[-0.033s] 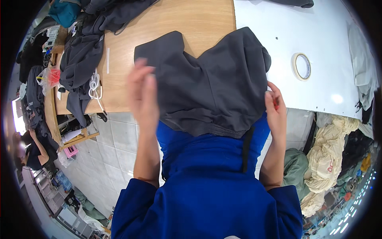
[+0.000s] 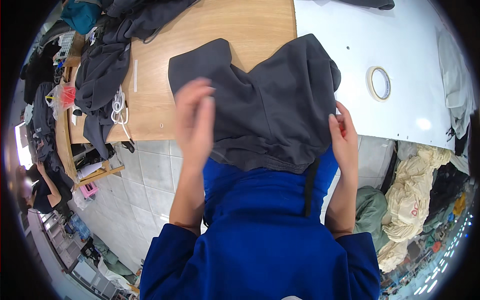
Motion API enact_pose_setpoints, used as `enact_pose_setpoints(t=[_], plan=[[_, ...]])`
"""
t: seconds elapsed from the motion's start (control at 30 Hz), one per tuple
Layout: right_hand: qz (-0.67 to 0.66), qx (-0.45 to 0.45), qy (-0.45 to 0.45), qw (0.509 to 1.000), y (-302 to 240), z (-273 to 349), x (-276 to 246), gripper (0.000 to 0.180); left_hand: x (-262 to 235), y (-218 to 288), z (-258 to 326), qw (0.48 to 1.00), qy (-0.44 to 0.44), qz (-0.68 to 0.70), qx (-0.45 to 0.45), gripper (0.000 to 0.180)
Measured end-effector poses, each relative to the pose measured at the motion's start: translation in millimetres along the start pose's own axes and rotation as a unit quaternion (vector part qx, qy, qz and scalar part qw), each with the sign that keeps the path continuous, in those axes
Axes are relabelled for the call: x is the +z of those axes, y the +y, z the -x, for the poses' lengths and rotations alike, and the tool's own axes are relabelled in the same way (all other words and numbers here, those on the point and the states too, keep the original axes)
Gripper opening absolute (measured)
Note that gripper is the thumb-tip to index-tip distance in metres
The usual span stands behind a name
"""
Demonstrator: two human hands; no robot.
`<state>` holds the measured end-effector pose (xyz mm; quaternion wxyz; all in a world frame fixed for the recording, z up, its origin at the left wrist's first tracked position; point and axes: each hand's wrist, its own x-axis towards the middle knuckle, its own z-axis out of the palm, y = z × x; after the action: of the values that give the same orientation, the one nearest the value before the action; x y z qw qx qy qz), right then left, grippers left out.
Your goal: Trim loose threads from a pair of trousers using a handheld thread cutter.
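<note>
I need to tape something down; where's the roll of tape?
The roll of tape lies flat on the white tabletop, to the right of the dark grey garment and beyond the right hand.

A dark grey garment [image 2: 270, 105] lay spread across the edge of a wooden table [image 2: 220, 25], hanging toward the person in a blue top. The left hand [image 2: 194, 120], blurred, rested on its left side; the right hand [image 2: 343, 137] pinched its right edge. A roll of tape [image 2: 379, 83] sat on the adjoining white table [image 2: 400, 40]. More dark clothes [image 2: 100, 75] were heaped at the left.
</note>
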<state>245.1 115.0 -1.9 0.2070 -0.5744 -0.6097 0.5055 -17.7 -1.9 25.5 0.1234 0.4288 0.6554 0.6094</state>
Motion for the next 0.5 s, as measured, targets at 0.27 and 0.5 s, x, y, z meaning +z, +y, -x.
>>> enact_pose_setpoints(t=[0.27, 0.5], plan=[[-0.3, 0.012, 0.025, 0.954, -13.7, -14.5, 0.3, 0.021, 25.7, 8.7, 32.6, 0.964, -0.202, 0.072, -0.16, 0.016], [-0.367, 0.03, 0.069, 0.927, -34.0, -12.9, 4.6, 0.031, 0.3, -7.7, 34.2, 0.955, -0.119, 0.136, -0.234, 0.024]])
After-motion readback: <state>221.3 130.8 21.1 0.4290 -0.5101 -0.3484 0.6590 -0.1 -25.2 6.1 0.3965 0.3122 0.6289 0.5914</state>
